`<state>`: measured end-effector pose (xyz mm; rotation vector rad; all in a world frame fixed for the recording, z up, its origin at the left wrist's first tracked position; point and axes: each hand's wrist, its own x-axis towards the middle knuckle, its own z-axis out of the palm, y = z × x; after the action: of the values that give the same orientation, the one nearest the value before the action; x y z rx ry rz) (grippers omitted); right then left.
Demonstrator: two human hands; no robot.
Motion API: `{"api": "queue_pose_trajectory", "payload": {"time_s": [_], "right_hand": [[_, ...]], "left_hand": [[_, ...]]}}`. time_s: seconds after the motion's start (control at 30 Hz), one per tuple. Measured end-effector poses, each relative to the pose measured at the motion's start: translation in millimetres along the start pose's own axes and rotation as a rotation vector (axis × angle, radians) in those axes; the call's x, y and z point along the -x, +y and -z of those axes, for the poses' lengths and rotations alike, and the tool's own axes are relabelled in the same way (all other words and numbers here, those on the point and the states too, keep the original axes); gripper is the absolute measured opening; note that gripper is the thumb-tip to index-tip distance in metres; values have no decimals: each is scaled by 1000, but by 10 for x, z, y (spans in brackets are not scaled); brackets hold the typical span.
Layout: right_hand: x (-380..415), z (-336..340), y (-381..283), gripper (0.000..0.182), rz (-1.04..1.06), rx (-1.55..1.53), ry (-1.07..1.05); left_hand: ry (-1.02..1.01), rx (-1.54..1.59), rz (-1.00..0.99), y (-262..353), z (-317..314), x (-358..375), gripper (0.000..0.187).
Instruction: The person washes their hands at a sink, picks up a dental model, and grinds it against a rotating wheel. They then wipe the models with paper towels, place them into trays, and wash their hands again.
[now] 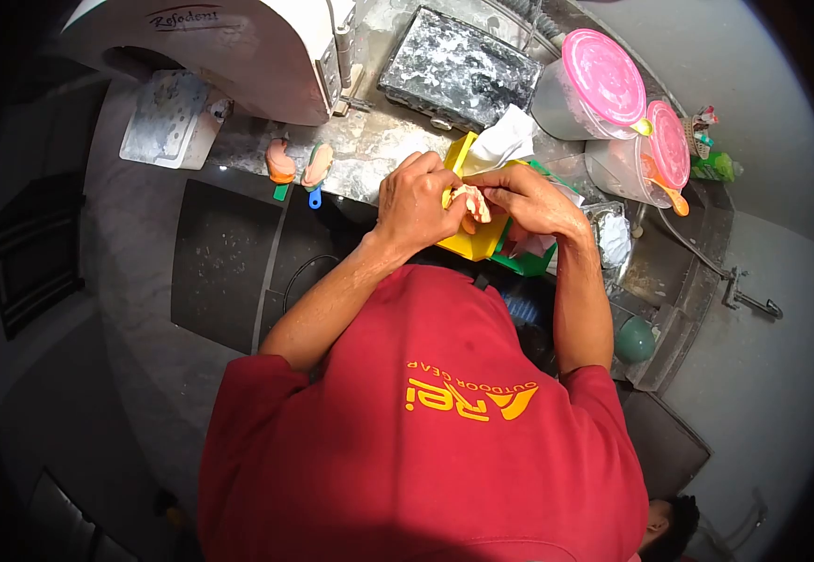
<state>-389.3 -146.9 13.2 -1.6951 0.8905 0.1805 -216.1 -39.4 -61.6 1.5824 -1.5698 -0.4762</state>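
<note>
My left hand [417, 199] has its fingers closed around a small cream and reddish piece [471, 202], which looks like a dental mould or cast, though the fingers hide much of it. From the other side my right hand [527, 199] pinches at the same piece, thumb and fingertips against it. Both hands are above a yellow bin [470, 245] at the counter's front edge. Beside that stands a green bin [525, 262] with pale and pink scraps in it. White crumpled paper [503, 140] lies just behind my hands.
Two filled impression trays, one with a green handle [280, 167] and one with a blue handle [317, 167], lie on the counter to the left. Behind are a speckled black box [458, 67], pink-lidded tubs [603, 77] and a white machine [229, 56]. Another person's head [676, 525] shows lower right.
</note>
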Motion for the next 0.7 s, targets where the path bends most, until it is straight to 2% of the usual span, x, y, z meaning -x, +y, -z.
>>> {"api": "queue_pose_trajectory", "payload": {"time_s": [0.1, 0.3, 0.4, 0.5, 0.6, 0.63, 0.7], "right_hand": [[-21, 9, 104, 38, 97, 122, 58], [-41, 10, 109, 33, 150, 276, 132], [-29, -21, 78, 30, 122, 318, 172], [67, -26, 74, 30, 207, 396, 223], [409, 96, -101, 21, 161, 566, 142], [525, 168, -199, 18, 151, 513, 141], [720, 335, -475, 14, 133, 399, 143]], "left_hand": [[-2, 44, -28, -17, 4, -35, 13], [-13, 146, -7, -98, -2, -26, 12], [53, 192, -132, -106, 4, -42, 12], [102, 220, -200, -66, 63, -27, 12], [58, 375, -26, 100, 198, 19, 12], [63, 439, -34, 82, 195, 48, 11], [-24, 542, 125, 61, 247, 103, 10]]}}
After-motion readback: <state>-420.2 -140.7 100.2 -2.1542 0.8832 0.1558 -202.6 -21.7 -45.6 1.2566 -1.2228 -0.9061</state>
